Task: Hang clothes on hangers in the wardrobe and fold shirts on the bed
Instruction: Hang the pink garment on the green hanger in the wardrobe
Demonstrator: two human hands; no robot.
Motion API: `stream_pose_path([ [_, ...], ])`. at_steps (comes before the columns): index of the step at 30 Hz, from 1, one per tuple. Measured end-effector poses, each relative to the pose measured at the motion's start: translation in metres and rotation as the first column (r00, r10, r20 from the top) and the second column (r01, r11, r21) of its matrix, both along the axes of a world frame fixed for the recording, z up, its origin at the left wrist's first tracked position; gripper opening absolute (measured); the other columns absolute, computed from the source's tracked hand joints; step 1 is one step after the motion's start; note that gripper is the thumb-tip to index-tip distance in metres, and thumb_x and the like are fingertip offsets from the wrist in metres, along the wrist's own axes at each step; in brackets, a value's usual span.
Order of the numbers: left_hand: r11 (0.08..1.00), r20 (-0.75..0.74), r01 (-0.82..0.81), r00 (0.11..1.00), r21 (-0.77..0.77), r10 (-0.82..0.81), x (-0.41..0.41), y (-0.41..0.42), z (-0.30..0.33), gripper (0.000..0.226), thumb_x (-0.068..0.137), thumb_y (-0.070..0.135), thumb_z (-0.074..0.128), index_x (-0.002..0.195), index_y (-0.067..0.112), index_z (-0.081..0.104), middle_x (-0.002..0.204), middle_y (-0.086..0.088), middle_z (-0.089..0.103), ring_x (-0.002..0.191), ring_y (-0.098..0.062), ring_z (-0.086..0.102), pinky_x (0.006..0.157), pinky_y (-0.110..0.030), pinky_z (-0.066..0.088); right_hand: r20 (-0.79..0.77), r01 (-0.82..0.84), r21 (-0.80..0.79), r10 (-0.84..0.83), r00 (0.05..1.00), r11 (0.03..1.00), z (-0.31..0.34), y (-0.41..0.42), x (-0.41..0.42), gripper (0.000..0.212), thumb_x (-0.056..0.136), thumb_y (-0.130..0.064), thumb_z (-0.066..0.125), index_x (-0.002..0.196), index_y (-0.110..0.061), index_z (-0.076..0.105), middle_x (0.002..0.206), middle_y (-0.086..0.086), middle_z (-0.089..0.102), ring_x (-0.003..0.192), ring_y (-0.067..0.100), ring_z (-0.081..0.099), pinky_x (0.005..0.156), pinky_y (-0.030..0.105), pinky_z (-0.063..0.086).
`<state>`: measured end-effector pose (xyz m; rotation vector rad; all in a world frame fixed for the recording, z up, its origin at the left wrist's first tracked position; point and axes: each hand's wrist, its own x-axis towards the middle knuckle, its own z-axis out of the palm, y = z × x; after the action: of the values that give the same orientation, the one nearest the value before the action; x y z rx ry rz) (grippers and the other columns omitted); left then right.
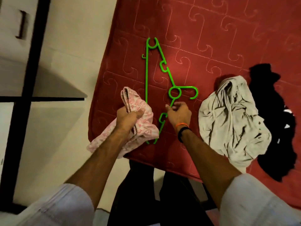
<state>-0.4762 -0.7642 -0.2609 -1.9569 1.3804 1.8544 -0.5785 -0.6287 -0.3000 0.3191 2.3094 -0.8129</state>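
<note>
Hanging step: left hand (128, 117) gripping bunched pink floral garment (140, 121); right hand (178, 111) pinching bright green plastic hanger (160, 79) mid-frame on red quilted bed (211, 38). Next: lift hanger, thread into garment.

Red quilted mattress (211, 38) fills the right, a cream wardrobe (14, 62) with dark framing stands left, pale floor (78, 54) between, dim warm light.

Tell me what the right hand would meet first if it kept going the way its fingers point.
The right hand already reaches the green hanger; its fingers point up-left at the arm just below the ring. Contact looks likely.
</note>
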Motion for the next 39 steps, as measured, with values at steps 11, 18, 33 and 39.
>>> stream_pose_path([
  [11, 0.998, -0.044, 0.021, 0.999, 0.057, -0.018, -0.022, 0.000, 0.003, 0.016, 0.082, 0.004, 0.076, 0.093, 0.014, 0.070, 0.089, -0.003, 0.074, 0.084, -0.019, 0.072, 0.071, -0.033, 0.060, 0.066, 0.181, -0.135, -0.174, 0.983, 0.974, 0.002, -0.005, -0.017, 0.013, 0.078, -0.015, 0.067, 0.084, -0.019, 0.056, 0.085, 0.003, 0.070, 0.075, 0.021, 0.067, 0.075, 0.031, 0.055],
  [18, 0.998, -0.050, -0.004, 0.999, 0.062, 0.007, -0.024, 0.005, 0.009, 0.018, 0.083, 0.001, 0.074, 0.098, 0.008, 0.070, 0.092, -0.007, 0.074, 0.082, -0.021, 0.072, 0.071, -0.034, 0.060, 0.300, 0.356, -0.498, -0.227, 0.926, 0.791, 0.027, 0.010, -0.027, 0.010, 0.098, -0.020, 0.055, 0.103, -0.028, 0.058, 0.081, 0.001, 0.074, 0.048, 0.018, 0.047, 0.042, 0.022, 0.033],
  [33, 0.984, -0.135, -0.176, 0.975, 0.027, 0.178, -0.007, 0.017, 0.102, 0.015, 0.080, -0.002, 0.075, 0.088, 0.009, 0.069, 0.090, -0.014, 0.073, 0.088, -0.035, 0.071, 0.083, -0.058, 0.057, 0.277, 0.235, -0.561, -0.087, 0.957, 0.794, 0.116, 0.005, -0.015, 0.017, 0.103, -0.016, 0.049, 0.108, -0.015, 0.064, 0.068, -0.003, 0.072, 0.033, 0.003, 0.030, 0.036, 0.012, 0.024],
  [39, 0.918, -0.230, -0.389, 0.903, -0.077, 0.363, 0.044, 0.018, 0.172, 0.020, 0.081, -0.002, 0.073, 0.099, 0.005, 0.068, 0.100, -0.020, 0.073, 0.092, -0.039, 0.071, 0.085, -0.056, 0.057, 0.208, 0.037, -0.693, 0.151, 0.966, 0.720, 0.168, -0.016, 0.014, 0.016, 0.099, -0.008, 0.049, 0.098, -0.018, 0.061, 0.071, 0.003, 0.070, 0.031, 0.004, 0.028, 0.035, 0.012, 0.023],
])
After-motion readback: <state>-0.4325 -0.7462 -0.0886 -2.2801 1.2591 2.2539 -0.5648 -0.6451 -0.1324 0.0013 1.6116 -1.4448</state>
